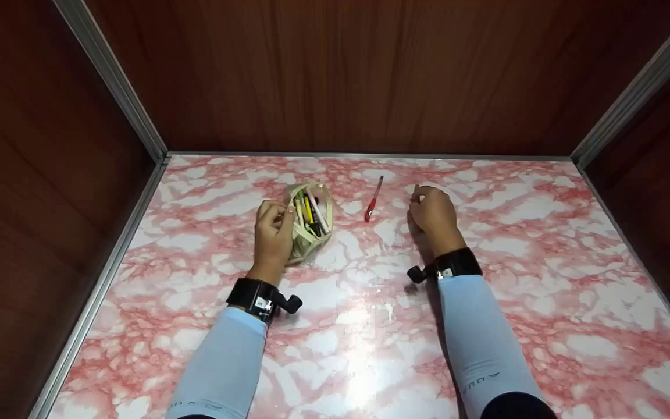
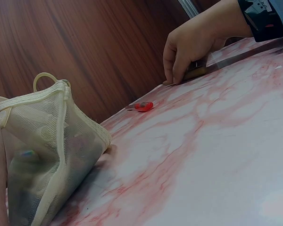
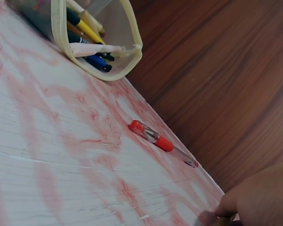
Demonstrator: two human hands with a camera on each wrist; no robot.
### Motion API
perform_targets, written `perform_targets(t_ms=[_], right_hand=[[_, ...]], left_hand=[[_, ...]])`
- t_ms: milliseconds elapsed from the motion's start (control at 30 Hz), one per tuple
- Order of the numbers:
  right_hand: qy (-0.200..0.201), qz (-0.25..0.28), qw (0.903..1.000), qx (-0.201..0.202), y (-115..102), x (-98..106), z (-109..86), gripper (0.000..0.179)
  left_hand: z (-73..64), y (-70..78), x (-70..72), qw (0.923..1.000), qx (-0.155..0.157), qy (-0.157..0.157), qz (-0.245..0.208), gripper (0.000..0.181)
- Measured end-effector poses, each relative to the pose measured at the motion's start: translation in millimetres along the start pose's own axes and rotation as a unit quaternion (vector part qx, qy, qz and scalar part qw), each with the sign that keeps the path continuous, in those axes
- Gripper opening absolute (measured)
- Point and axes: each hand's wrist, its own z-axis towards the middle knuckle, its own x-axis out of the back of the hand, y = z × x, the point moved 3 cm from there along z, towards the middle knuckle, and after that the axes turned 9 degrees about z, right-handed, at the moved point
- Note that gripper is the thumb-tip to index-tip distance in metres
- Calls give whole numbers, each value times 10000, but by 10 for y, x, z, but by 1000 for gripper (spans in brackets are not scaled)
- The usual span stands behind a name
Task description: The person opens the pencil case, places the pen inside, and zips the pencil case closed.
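Observation:
A cream mesh pencil pouch (image 1: 312,244) stands with its mouth spread, and several pens and markers (image 1: 310,214) show inside it. My left hand (image 1: 274,230) pinches the left side of the pouch's rim. To the right of the pouch, a red pen (image 1: 371,206) with a clear barrel lies on the table, touched by neither hand. My right hand (image 1: 432,212) is beyond the pen on the right, fingers bent and tips down at the tabletop. Whether something small sits under those fingertips is hidden.
The table (image 1: 521,326) has a red and white marbled top. Dark wood panels (image 1: 335,75) with metal edging close off the back and both sides. Each wrist wears a black strap with a small camera (image 1: 416,274).

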Motion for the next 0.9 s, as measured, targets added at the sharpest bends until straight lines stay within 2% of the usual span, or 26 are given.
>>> perform_targets(t_ms=[167, 267, 367, 433, 533, 667, 833, 900], right_hand=[[426, 427, 9982, -76, -16, 12, 16, 35], [689, 659, 9954, 7, -63, 13, 28, 31], [714, 1020, 9922, 108, -144, -20, 28, 28], [500, 1481, 9876, 127, -216, -69, 21, 29], [-143, 2259, 9740, 110, -358, -172, -15, 32], [-1010, 2724, 9569, -5, -563, -346, -98, 32], [-1713, 2603, 9502, 85, -765, -577, -208, 31], [-1809, 2397, 9535, 270, -823, -645, -241, 31]], left_hand=[[8, -3, 4, 9998, -148, 115, 87, 22], [8, 1, 4, 9997, -168, 139, 85, 22], [6, 8, 5, 9998, -123, 126, 96, 22], [5, 12, 8, 9999, -72, 102, 105, 22], [6, 17, 13, 9999, -44, 97, 78, 22], [3, 15, 12, 9999, -49, 79, 42, 22], [-1, 12, 8, 10000, -20, 32, 22, 22], [-1, 15, 7, 10000, -26, 10, 54, 22]])
